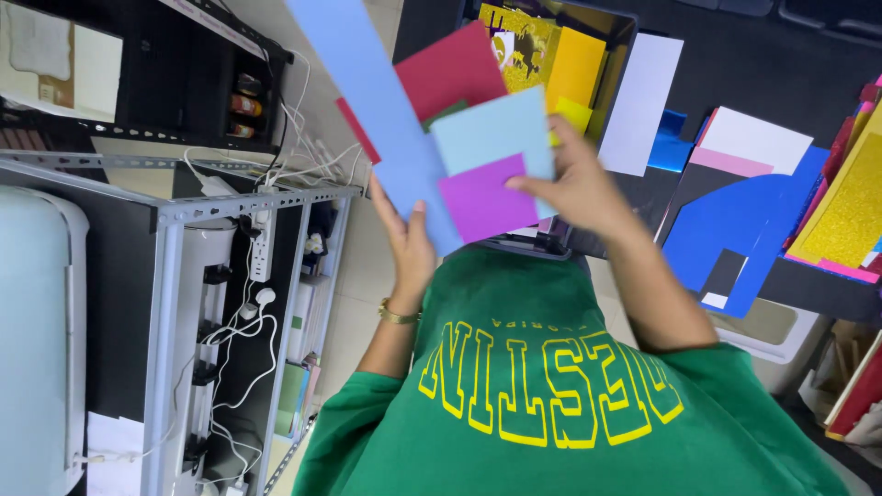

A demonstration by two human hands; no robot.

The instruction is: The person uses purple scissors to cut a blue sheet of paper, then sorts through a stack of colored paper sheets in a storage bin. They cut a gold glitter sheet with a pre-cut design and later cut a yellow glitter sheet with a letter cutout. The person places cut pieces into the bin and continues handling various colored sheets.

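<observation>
Grasping paper sheets (478,156): left hand (411,241), right hand (574,184); fingertips hidden behind sheets.

A grey metal shelf rack (170,276) stands at the left, with a white power strip (263,243) and white cables (241,331) hanging on it. A pale rounded machine (37,331) sits beside it. On the dark bench (781,55) lie a white sheet (643,92), blue paper (735,230) and gold glitter sheets (850,207). A box (537,37) holds what looks like yellow paper.
</observation>
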